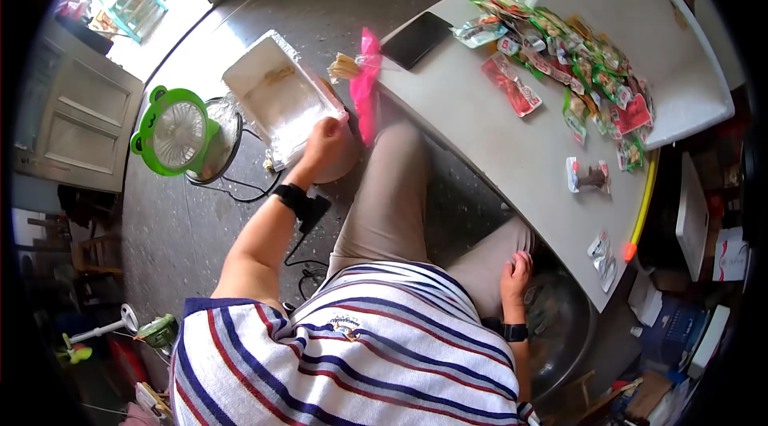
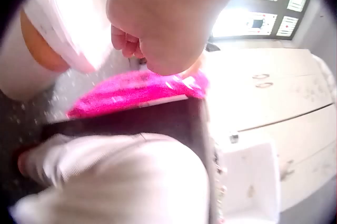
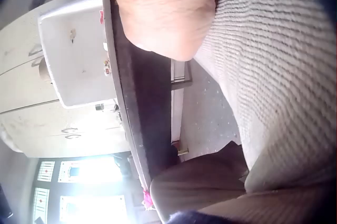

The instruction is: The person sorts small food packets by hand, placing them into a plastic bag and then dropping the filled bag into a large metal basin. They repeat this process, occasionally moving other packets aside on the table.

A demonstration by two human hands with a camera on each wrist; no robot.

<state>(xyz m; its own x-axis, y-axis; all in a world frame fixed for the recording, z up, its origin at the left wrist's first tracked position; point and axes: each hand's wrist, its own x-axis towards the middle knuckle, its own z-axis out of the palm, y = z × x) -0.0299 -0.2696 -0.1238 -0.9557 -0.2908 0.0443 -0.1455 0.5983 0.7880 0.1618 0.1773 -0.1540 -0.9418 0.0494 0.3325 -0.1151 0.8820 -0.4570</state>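
In the head view my left hand [image 1: 324,144] hovers at the near rim of a white box [image 1: 254,78] with shiny film inside. Its fingers curl in toward the palm, and nothing shows in them. The left wrist view has this hand [image 2: 158,24] beside a bright pink plastic bag [image 2: 126,95], which hangs at the table's corner. My right hand [image 1: 516,276] rests on my thigh, fingers loosely bent and holding nothing. From the right wrist only the heel of that hand [image 3: 166,16] appears, against the trouser cloth [image 3: 279,76].
On the table [image 1: 472,130] lie a heap of small snack packets [image 1: 560,42], a red packet [image 1: 512,86], a dark flat tablet [image 1: 417,40] and a tipped white tub [image 1: 640,18]. A green frog-shaped fan [image 1: 176,132] stands left of the box. A metal basin [image 1: 572,346] sits under the table.
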